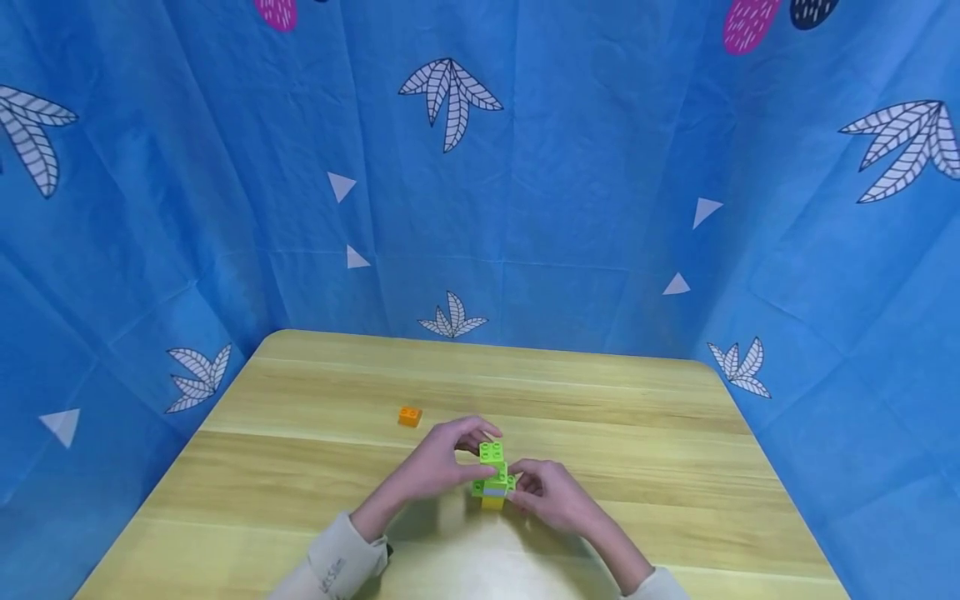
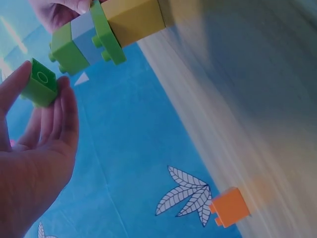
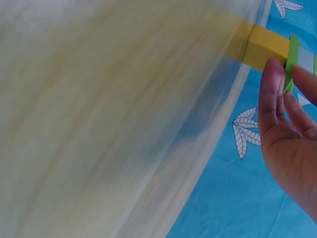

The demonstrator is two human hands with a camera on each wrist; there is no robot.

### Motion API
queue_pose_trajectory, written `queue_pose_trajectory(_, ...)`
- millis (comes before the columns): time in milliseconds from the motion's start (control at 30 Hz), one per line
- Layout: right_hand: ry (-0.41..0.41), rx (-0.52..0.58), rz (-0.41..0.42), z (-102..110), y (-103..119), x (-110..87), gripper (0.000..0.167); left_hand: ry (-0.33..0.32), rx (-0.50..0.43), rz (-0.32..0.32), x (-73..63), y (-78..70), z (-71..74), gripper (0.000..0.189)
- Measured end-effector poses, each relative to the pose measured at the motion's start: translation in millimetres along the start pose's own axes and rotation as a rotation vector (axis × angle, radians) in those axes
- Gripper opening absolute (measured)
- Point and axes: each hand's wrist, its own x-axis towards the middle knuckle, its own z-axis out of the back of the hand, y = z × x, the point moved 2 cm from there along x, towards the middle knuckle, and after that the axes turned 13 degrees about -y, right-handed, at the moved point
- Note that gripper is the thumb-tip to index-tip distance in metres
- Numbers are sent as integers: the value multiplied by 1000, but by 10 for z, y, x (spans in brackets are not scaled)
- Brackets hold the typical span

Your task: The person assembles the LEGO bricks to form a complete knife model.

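Between the thumb and fingers of my left hand a small green toy brick is pinched. In the left wrist view it hangs just off the top of a brick stack, a narrow gap between them. That stack stands on the table: a yellow brick at the bottom, a thin green plate, a pale grey-blue brick, and a green brick on top. My right hand grips the stack's side at the green plate, seen also in the right wrist view.
An orange brick lies on the wooden table, left of and beyond the stack. A blue patterned cloth hangs behind the table and along both sides.
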Motion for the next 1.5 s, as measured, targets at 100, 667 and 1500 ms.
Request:
queue_pose_trajectory(100, -1, -4, 3, 4, 4, -2, 39, -3, 20, -11, -18, -13, -18, 47)
queue_pose_trajectory(667, -5, -44, 22, 15, 6, 6, 39, 20, 51, -43, -52, 31, -96, 43)
queue_pose_trajectory(1500, -4, -27, 21, 16, 7, -5, 37, 20, 104, -43, -60, 26, -130, 38)
